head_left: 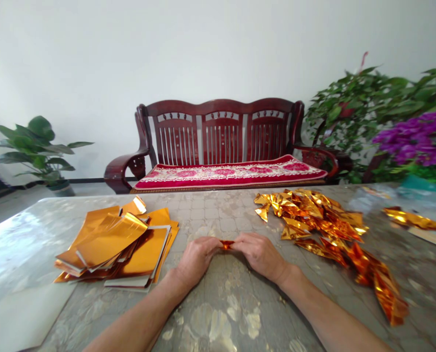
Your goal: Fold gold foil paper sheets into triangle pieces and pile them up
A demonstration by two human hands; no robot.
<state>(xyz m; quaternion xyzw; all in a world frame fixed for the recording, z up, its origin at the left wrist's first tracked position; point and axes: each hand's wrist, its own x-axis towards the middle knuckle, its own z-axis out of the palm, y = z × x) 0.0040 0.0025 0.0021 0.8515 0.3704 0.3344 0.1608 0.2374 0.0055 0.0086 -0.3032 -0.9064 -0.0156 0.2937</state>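
The small folded piece (pixel 227 244) at centre, pinched between the left hand (pixel 195 259) and right hand (pixel 261 254), is glossy gold foil paper. The flat sheets (pixel 119 242) at left are the same mirror-bright foil, white and matt at the edges. The folded pile (pixel 324 220) at right glints, crinkled. The table (pixel 218 313) looks smooth, polished, marbled. Behind, the bench (pixel 221 132) is dark lacquered wood with a red woven cloth.

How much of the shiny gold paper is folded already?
Done: a heap of folded pieces lies on the right. In hand: the left hand and right hand pinch one small foil piece between them. Left: a stack of flat sheets lies on the left, so a fair share seems unfolded.
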